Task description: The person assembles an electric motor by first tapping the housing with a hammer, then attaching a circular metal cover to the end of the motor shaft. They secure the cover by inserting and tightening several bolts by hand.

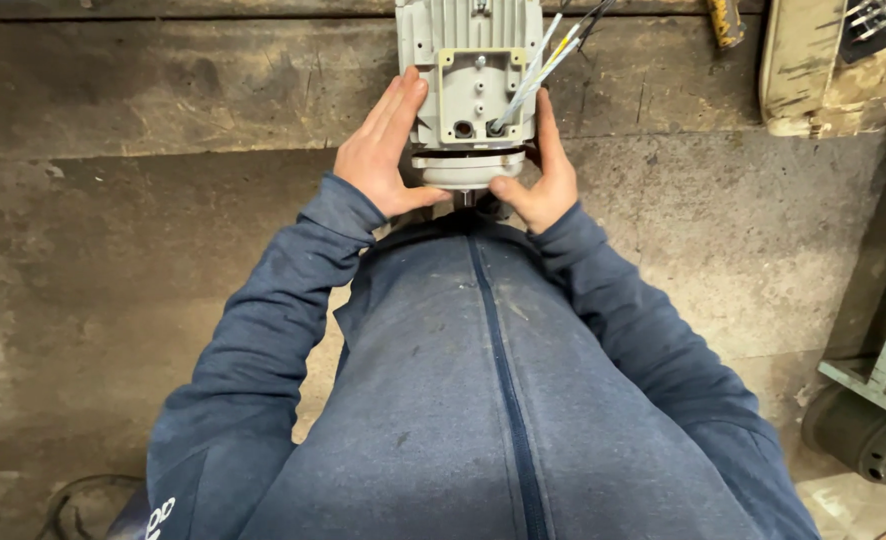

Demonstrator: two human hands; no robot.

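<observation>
Your 2 hands clasp the grey motor housing (470, 90) between them: left hand (383, 150) flat on its side, right hand (543, 180) opposite, thumb under its round end; wires (553, 50) above your right fingers.

Head view, straight down (close) over workbench (163, 90)

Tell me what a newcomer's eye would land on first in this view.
First, the grey finned electric motor at top centre, resting on a worn wooden bench, with loose wires spilling from its open terminal box. The left hand and right hand clasp its near end from either side. Below, the blue zipped jacket fills the lower frame, and a green wheeled cart sits at the right edge.
</observation>
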